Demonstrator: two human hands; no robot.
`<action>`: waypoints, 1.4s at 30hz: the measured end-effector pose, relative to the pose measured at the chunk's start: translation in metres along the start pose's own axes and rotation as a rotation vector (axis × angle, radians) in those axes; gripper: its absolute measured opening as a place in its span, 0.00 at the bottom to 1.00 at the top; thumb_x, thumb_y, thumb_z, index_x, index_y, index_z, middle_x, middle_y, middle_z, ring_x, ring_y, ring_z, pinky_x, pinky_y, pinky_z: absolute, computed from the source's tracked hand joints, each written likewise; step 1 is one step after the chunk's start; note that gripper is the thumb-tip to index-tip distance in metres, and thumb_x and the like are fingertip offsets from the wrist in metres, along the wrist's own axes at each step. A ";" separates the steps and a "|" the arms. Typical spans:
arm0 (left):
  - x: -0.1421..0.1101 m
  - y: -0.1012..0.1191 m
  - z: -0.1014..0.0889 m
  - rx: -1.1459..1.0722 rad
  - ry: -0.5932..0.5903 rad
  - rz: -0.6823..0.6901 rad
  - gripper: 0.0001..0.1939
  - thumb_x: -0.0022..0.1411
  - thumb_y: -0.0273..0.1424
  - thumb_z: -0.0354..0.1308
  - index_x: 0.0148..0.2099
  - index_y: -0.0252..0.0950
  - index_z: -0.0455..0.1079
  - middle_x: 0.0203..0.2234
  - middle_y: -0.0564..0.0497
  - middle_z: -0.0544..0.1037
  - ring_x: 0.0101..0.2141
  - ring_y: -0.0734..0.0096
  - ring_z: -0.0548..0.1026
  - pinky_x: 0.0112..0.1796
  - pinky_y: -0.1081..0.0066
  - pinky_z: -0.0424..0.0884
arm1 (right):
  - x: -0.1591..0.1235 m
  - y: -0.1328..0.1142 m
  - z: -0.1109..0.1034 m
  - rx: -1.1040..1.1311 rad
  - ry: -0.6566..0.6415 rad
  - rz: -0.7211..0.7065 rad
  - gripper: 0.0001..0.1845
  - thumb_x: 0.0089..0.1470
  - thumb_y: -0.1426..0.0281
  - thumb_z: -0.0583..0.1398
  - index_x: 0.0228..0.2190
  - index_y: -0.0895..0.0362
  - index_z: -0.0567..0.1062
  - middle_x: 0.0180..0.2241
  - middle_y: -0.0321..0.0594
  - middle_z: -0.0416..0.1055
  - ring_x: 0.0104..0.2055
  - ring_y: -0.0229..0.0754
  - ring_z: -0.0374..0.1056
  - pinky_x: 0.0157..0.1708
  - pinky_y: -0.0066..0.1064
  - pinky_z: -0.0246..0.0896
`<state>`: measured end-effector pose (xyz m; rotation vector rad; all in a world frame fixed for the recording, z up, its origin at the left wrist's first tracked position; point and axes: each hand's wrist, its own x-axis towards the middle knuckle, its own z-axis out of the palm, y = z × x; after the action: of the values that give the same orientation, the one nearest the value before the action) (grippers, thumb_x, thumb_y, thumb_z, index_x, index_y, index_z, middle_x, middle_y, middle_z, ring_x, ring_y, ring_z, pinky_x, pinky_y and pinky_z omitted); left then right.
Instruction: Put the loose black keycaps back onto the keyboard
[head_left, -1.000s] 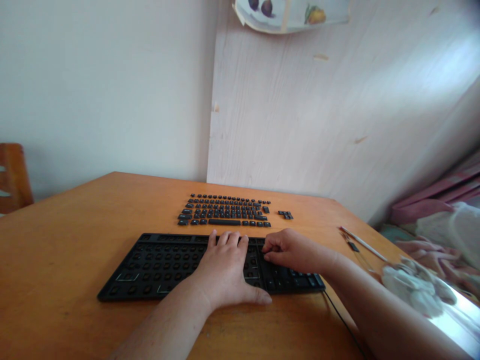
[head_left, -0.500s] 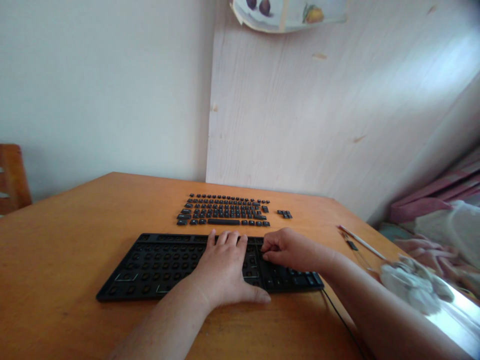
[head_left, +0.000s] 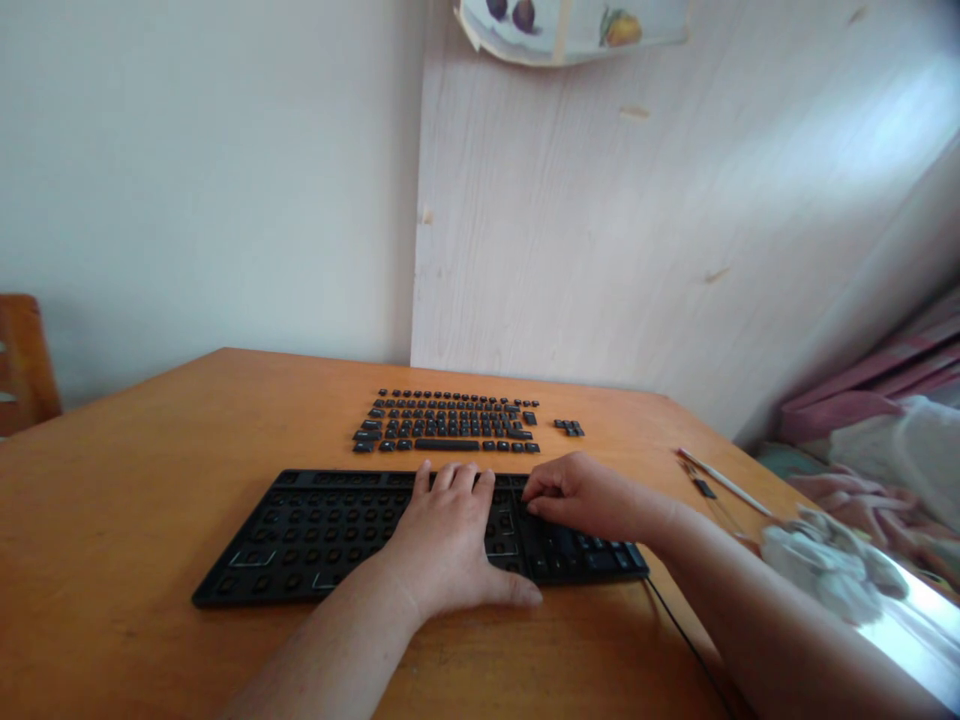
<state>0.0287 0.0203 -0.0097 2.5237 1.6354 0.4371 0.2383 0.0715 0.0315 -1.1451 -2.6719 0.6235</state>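
Keyboard [head_left: 345, 535], black, one, long axis running left to right on the surface [head_left: 150, 480]: left hand [head_left: 446, 550] spread open across its middle; right hand [head_left: 574, 490], fingers curled, grip unclear, nearer its right-end keys [head_left: 600, 558].

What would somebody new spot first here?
Probably the big black keyboard in front, with most of its left side bare of keys and both hands on it. Behind it, loose black keys sit in neat rows on the orange-brown table. High on the wall hangs a fruit picture.
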 end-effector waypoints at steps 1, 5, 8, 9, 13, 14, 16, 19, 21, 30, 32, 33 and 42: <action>0.000 0.000 0.000 -0.002 -0.001 0.003 0.63 0.31 0.71 0.46 0.63 0.37 0.54 0.58 0.39 0.61 0.58 0.41 0.55 0.58 0.46 0.39 | -0.001 -0.002 -0.003 0.002 0.006 -0.010 0.10 0.50 0.73 0.56 0.33 0.57 0.77 0.28 0.35 0.73 0.30 0.35 0.66 0.30 0.26 0.57; 0.000 -0.001 0.001 -0.006 0.006 0.014 0.64 0.31 0.72 0.45 0.64 0.35 0.54 0.58 0.38 0.62 0.58 0.41 0.56 0.58 0.45 0.39 | -0.007 -0.010 -0.014 -0.031 -0.015 -0.044 0.14 0.51 0.75 0.54 0.34 0.55 0.78 0.31 0.36 0.75 0.32 0.37 0.68 0.33 0.27 0.58; -0.001 -0.001 0.001 -0.006 0.009 0.012 0.63 0.31 0.72 0.45 0.63 0.36 0.54 0.58 0.38 0.62 0.58 0.42 0.56 0.58 0.45 0.39 | -0.011 -0.015 -0.017 -0.091 -0.059 -0.068 0.15 0.51 0.75 0.53 0.34 0.55 0.79 0.32 0.36 0.76 0.32 0.38 0.68 0.34 0.28 0.57; -0.001 -0.001 0.000 -0.005 0.005 0.010 0.63 0.31 0.71 0.46 0.63 0.36 0.54 0.58 0.38 0.61 0.58 0.42 0.56 0.58 0.46 0.39 | -0.012 -0.016 -0.017 -0.109 -0.069 -0.072 0.15 0.51 0.76 0.53 0.34 0.55 0.79 0.32 0.37 0.76 0.32 0.38 0.68 0.34 0.28 0.57; -0.001 0.000 -0.002 0.000 -0.014 -0.002 0.63 0.31 0.71 0.47 0.64 0.37 0.54 0.59 0.38 0.60 0.58 0.41 0.55 0.58 0.45 0.39 | -0.014 -0.021 -0.017 -0.147 -0.084 -0.072 0.14 0.52 0.75 0.53 0.31 0.54 0.79 0.30 0.36 0.76 0.31 0.39 0.68 0.33 0.27 0.55; -0.001 0.000 -0.003 0.000 -0.016 -0.002 0.63 0.31 0.71 0.47 0.64 0.37 0.53 0.59 0.38 0.60 0.58 0.41 0.55 0.58 0.45 0.39 | -0.014 -0.022 -0.018 -0.154 -0.087 -0.068 0.15 0.52 0.75 0.52 0.31 0.54 0.79 0.30 0.36 0.76 0.31 0.39 0.68 0.32 0.27 0.55; -0.001 0.000 -0.003 -0.002 -0.014 0.001 0.63 0.31 0.71 0.46 0.64 0.37 0.53 0.59 0.38 0.60 0.58 0.41 0.55 0.58 0.45 0.40 | -0.016 -0.024 -0.018 -0.165 -0.096 -0.058 0.15 0.52 0.75 0.52 0.32 0.53 0.79 0.31 0.37 0.77 0.32 0.40 0.68 0.33 0.28 0.56; -0.001 -0.001 -0.001 -0.006 -0.005 0.001 0.63 0.31 0.71 0.47 0.64 0.37 0.53 0.59 0.39 0.61 0.59 0.41 0.55 0.58 0.45 0.40 | -0.018 -0.025 -0.016 -0.182 -0.105 -0.047 0.16 0.53 0.74 0.53 0.35 0.52 0.79 0.33 0.38 0.78 0.34 0.41 0.70 0.34 0.28 0.57; -0.001 -0.001 0.000 -0.009 -0.001 0.002 0.63 0.31 0.71 0.47 0.64 0.37 0.53 0.59 0.39 0.60 0.59 0.41 0.55 0.58 0.45 0.40 | -0.018 -0.025 -0.012 -0.217 -0.093 -0.038 0.16 0.53 0.73 0.53 0.36 0.52 0.79 0.34 0.39 0.78 0.34 0.42 0.70 0.33 0.29 0.57; -0.001 0.000 0.000 -0.008 0.005 0.010 0.63 0.32 0.71 0.45 0.63 0.35 0.53 0.58 0.37 0.61 0.58 0.42 0.56 0.58 0.44 0.41 | -0.018 -0.028 -0.007 -0.419 -0.057 -0.043 0.15 0.53 0.71 0.53 0.34 0.52 0.80 0.33 0.41 0.78 0.33 0.44 0.71 0.30 0.30 0.55; -0.001 -0.001 0.000 -0.001 -0.002 0.008 0.63 0.32 0.71 0.45 0.64 0.34 0.53 0.59 0.37 0.61 0.59 0.41 0.55 0.58 0.44 0.40 | -0.020 -0.030 -0.010 -0.412 -0.049 -0.039 0.15 0.54 0.71 0.53 0.32 0.52 0.79 0.32 0.40 0.78 0.32 0.43 0.71 0.30 0.30 0.55; -0.001 -0.001 0.000 0.002 -0.005 0.006 0.64 0.32 0.71 0.45 0.64 0.34 0.53 0.59 0.37 0.60 0.59 0.40 0.54 0.58 0.44 0.40 | -0.021 -0.030 -0.012 -0.411 -0.045 -0.037 0.15 0.54 0.71 0.52 0.31 0.52 0.79 0.31 0.40 0.78 0.32 0.43 0.71 0.29 0.30 0.54; -0.002 -0.001 -0.001 -0.007 -0.005 0.003 0.63 0.32 0.71 0.45 0.63 0.34 0.54 0.59 0.37 0.59 0.59 0.42 0.54 0.59 0.44 0.40 | -0.022 -0.035 -0.010 -0.450 -0.088 -0.038 0.16 0.55 0.70 0.51 0.33 0.53 0.79 0.31 0.38 0.77 0.32 0.41 0.71 0.29 0.28 0.54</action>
<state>0.0271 0.0193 -0.0097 2.5202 1.6259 0.4354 0.2338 0.0375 0.0560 -1.1802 -2.9942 0.0606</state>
